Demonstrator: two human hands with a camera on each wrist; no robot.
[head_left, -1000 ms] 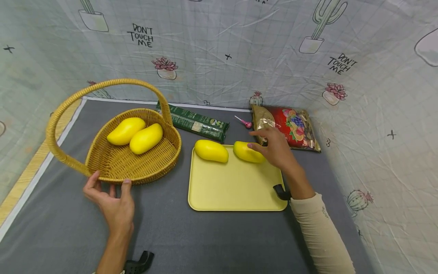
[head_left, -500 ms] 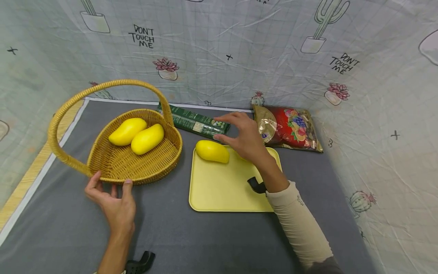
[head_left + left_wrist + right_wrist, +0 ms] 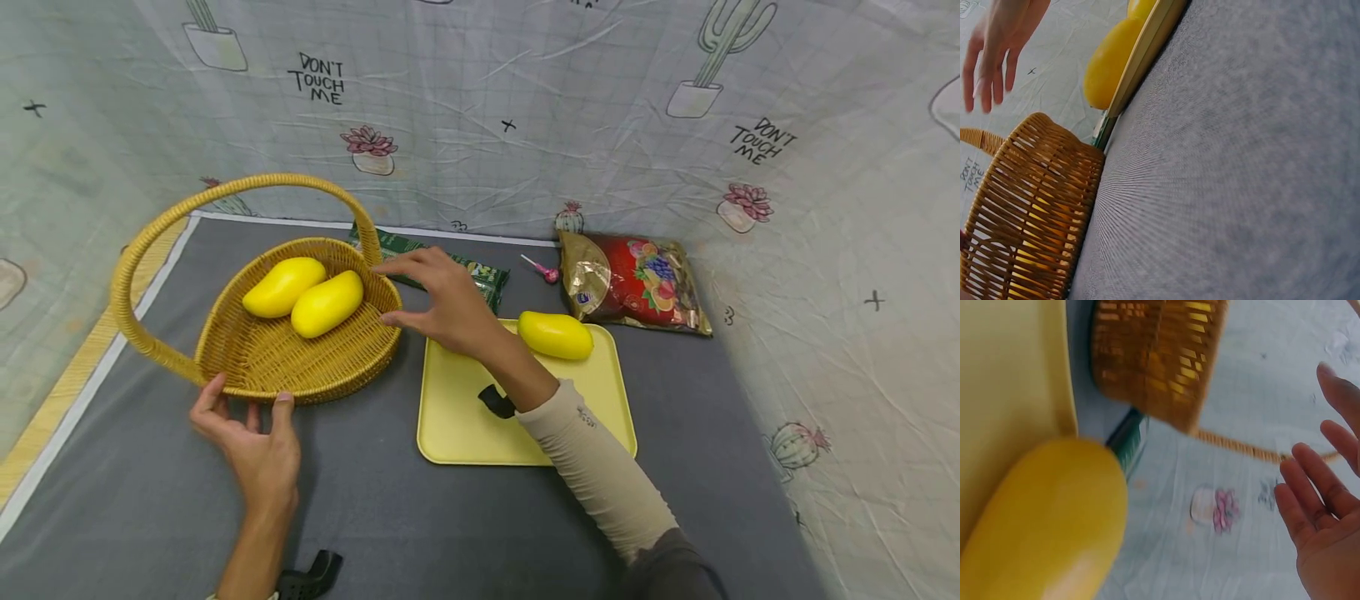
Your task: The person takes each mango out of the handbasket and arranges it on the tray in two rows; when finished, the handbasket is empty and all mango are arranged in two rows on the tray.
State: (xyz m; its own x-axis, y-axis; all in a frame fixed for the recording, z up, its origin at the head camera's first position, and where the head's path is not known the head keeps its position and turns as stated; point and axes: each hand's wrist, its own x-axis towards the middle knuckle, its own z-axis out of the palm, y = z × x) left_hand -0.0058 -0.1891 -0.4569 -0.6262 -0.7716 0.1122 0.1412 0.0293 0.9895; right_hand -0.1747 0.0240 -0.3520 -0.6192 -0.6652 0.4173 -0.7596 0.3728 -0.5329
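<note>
A wicker basket [image 3: 330, 367] with a tall handle stands at the left, two yellow mangoes [image 3: 327, 304] inside. My left hand [image 3: 255, 442] holds its near rim, thumb and fingertips at the edge. My right hand [image 3: 446, 304], empty, reaches over the basket's right rim with thumb and fingers spread apart. Under that forearm is a yellow tray [image 3: 465, 433]. One mango [image 3: 555, 335] lies at the tray's far right; the other tray mango [image 3: 1110, 65] is hidden by my right hand in the head view but shows in the left wrist view.
Behind the basket and tray lies a green packet [image 3: 487, 279]. A pink lollipop [image 3: 550, 273] and a red and gold bag [image 3: 637, 279] rest at the back right. A printed cloth [image 3: 480, 125] hangs along the back of the grey-covered table [image 3: 405, 533].
My right hand has moved left from above the right tray mango, past the other tray mango, to the basket's right rim, carrying nothing. The left hand stays at the basket rim.
</note>
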